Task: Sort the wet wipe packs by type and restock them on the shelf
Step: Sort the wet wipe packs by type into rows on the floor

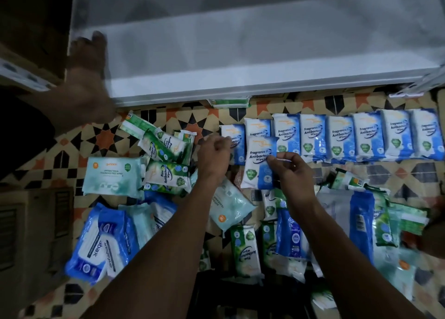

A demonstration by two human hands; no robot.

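A blue-and-white "Fragrance Free Antibacterial Wipes" pack (260,162) is held just above the patterned tile floor (101,135), in front of the left end of a row of matching blue packs (337,135) lined up side by side before the white shelf (240,53). The right hand (291,171) pinches the pack's right edge between thumb and curled fingers. The left hand (214,155) is at the pack's left side with fingers curled; whether it grips the held pack or the row pack behind it cannot be told. Left of the hands lies a loose heap of green "Pine Antibacterial" packs (166,159) beside a pale teal pack (112,176). Nearer the person, large blue packs (101,241) and mixed green and blue ones (301,234) crowd the floor beneath both forearms. A third, blurred hand (84,77) reaches toward the shelf's left end.
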